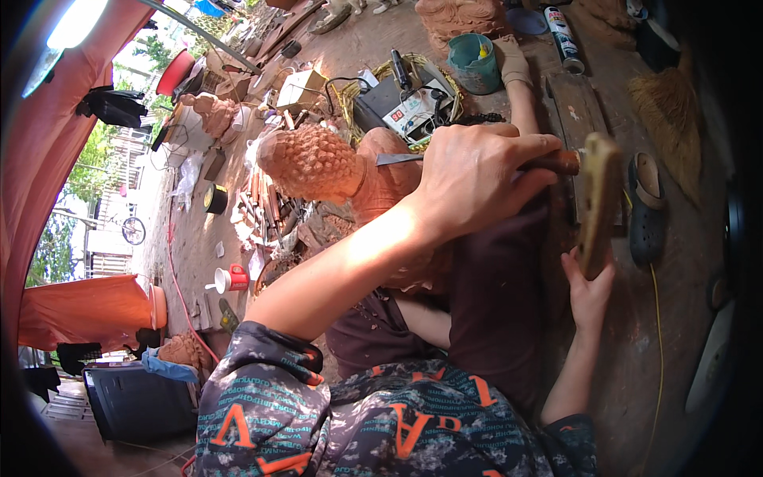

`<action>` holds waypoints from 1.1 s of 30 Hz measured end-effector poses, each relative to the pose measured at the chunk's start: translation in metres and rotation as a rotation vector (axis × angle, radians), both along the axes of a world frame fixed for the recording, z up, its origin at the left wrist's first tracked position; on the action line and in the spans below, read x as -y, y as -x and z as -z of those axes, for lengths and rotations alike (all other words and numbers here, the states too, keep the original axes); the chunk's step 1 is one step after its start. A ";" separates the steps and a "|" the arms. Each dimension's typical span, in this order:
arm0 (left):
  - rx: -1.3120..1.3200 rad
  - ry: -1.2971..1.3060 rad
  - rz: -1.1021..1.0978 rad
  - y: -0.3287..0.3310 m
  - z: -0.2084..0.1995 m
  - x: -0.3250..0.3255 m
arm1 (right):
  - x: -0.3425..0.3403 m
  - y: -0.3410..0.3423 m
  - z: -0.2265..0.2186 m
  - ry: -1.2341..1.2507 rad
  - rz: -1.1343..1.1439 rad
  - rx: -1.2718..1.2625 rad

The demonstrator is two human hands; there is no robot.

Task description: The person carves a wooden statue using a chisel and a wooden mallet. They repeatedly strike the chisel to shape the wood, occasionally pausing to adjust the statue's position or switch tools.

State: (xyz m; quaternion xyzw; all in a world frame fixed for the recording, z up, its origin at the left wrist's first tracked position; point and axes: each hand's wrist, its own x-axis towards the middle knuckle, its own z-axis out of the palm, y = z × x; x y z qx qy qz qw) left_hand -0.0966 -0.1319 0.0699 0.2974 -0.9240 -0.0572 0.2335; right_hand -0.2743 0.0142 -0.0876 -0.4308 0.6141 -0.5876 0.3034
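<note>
My left hand (477, 179) is closed around a chisel, whose wooden handle (566, 163) points to the right. The flat metal blade (397, 159) reaches left over the shoulder of a reddish-brown carved statue (314, 165); I cannot tell whether its edge touches. The statue's head is covered in small round knobs, and it lies tilted across my lap, its lower part partly hidden by my left arm. On the right, my right hand (588, 288) grips a worn wooden mallet (600, 207), raised upright close to the butt of the chisel handle.
Several carving tools (269, 208) lie in a pile left of the statue. Beyond it are a wire basket (350, 107) with electrical gear, a teal bucket (472, 67) and a spray can (564, 40). A plank (584, 111), clog (646, 211) and broom (666, 111) lie right; a red-white cup (232, 278) left.
</note>
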 end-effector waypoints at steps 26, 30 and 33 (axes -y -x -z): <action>-0.005 0.119 -0.163 0.011 -0.010 -0.004 | 0.031 0.010 -0.022 -0.124 -0.076 0.267; 0.091 0.044 -0.144 0.018 -0.006 -0.033 | 0.008 0.010 -0.012 -0.140 -0.096 0.088; 0.117 -0.041 -0.147 0.006 0.002 -0.046 | -0.012 0.006 -0.017 -0.234 -0.140 -0.049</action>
